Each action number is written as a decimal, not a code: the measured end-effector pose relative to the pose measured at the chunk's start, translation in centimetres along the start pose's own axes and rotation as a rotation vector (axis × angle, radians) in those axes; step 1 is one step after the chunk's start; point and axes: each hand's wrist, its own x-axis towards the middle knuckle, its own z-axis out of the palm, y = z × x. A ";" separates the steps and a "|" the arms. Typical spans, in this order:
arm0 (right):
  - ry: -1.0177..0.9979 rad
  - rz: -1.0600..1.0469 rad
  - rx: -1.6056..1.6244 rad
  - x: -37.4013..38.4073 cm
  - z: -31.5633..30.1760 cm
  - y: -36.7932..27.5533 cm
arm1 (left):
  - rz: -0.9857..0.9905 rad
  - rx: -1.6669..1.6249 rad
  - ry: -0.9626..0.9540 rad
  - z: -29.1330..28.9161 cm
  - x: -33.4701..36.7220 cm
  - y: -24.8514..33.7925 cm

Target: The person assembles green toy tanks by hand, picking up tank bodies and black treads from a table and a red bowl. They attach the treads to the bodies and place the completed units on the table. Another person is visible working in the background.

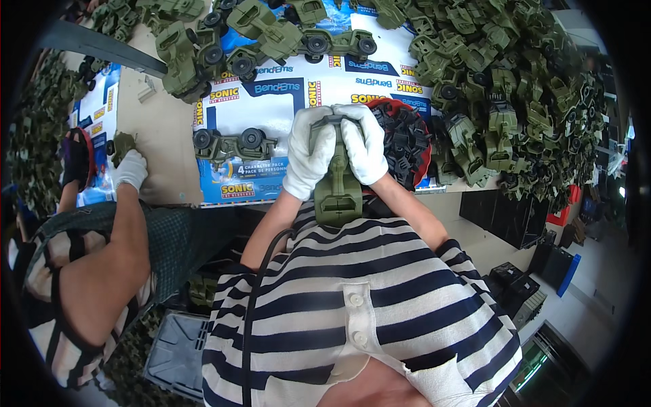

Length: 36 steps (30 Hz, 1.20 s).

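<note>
A long olive-green toy military vehicle (pixel 339 198) is held in both my hands over the table's near edge, its near end close to my striped shirt. My left hand (pixel 309 157), in a white glove, wraps round its left side. My right hand (pixel 366 146), gloved alike, closes round the right side. Between the fingertips at the far end shows a dark grey part (pixel 332 120); the fingers hide most of how it sits on the vehicle. Just right of my right hand, small black plastic parts (pixel 405 146) fill a red basket (pixel 426 163).
A green toy vehicle with black wheels (pixel 234 144) lies left of my hands on printed sheeting (pixel 234 193). Piles of green vehicles (pixel 488 88) cover the right and far side. A grey metal bar (pixel 102 47) crosses at far left. A co-worker's gloved hand (pixel 130 169) holds a green piece (pixel 123 144).
</note>
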 end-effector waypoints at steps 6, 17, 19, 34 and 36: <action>-0.066 0.194 0.040 1.9 0.6 0.6 | -0.100 0.240 0.229 -0.3 2.6 1.4; 0.427 0.428 1.032 -6.5 -14.1 -4.2 | 0.341 0.187 -0.195 10.9 4.8 4.3; 0.697 0.339 1.057 -8.3 -19.6 -4.5 | 0.115 0.282 -0.304 11.0 4.2 3.8; 1.258 0.287 0.754 -13.4 -40.7 7.3 | -0.346 0.517 -0.214 7.1 1.1 -3.4; 1.099 0.785 0.054 -12.8 -41.3 8.1 | -0.304 0.509 -0.199 8.1 1.0 -3.2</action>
